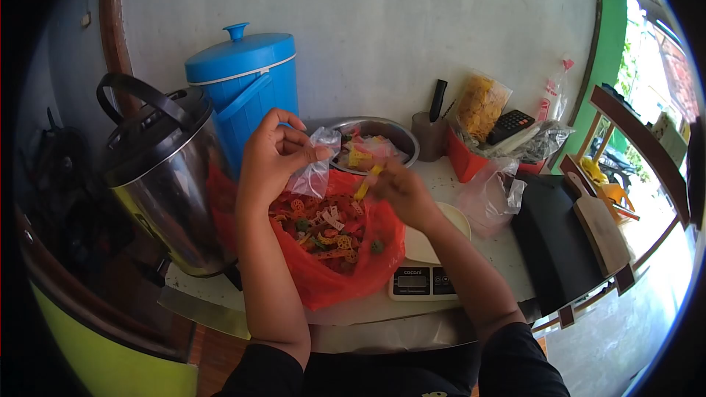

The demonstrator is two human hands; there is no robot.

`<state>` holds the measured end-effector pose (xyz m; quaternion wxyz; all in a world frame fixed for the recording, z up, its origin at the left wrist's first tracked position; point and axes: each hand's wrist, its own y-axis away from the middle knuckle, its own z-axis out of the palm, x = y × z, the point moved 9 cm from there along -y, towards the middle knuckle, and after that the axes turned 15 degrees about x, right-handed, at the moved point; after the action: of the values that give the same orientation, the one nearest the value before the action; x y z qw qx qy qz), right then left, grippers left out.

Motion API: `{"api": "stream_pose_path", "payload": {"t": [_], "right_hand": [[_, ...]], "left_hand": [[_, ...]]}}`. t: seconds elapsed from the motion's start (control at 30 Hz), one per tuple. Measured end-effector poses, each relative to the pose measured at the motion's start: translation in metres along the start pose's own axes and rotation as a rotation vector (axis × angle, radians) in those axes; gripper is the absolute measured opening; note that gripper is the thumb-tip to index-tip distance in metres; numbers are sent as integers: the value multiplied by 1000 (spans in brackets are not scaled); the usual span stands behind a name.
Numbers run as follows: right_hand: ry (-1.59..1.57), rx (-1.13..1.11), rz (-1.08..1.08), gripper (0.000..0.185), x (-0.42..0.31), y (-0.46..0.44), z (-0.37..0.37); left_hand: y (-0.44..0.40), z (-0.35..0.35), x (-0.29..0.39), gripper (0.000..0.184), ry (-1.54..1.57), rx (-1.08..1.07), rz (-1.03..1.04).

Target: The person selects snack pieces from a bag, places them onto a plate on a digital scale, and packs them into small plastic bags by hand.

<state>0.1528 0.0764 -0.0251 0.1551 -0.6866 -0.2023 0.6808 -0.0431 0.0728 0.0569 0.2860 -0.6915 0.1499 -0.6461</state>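
My left hand pinches the top of a small clear plastic bag. Close to the bag's right side, my right hand has its fingers closed on a yellow piece, slightly blurred. Below both hands a red plastic bag lies open, full of mixed colourful dry pieces, some wheel-shaped. Behind them a metal bowl holds small clear packets with colourful contents. A white kitchen scale with a cream tray sits right of the red bag, partly under my right forearm.
At the left stand a steel pot with a black lid and a blue lidded container. Back right, a red basket holds a calculator and plastic bags. A black surface and a wooden board are at the right.
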Motion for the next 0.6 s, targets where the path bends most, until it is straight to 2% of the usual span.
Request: {"api": "stream_pose_path", "payload": {"t": [0.13,0.23,0.33,0.43,0.53,0.6], "right_hand": [[-185,225,-158,30,-47,-8,-50],[-194,289,-166,28,-74,-1,-68],[27,352,-362,26,-83,1,-79],[476,270,-349,28,-94,2,-89],[803,-24,-81,27,-54,0,-101],[910,-157,-33,24,-24,0,-111]], "left_hand": [[10,33,-2,45,19,-186,-28],[20,55,3,43,68,-294,-52],[24,65,4,40,32,-319,-36],[20,55,3,37,-3,-251,-23],[11,34,7,35,33,-100,16],[5,16,12,34,52,3,63]]}}
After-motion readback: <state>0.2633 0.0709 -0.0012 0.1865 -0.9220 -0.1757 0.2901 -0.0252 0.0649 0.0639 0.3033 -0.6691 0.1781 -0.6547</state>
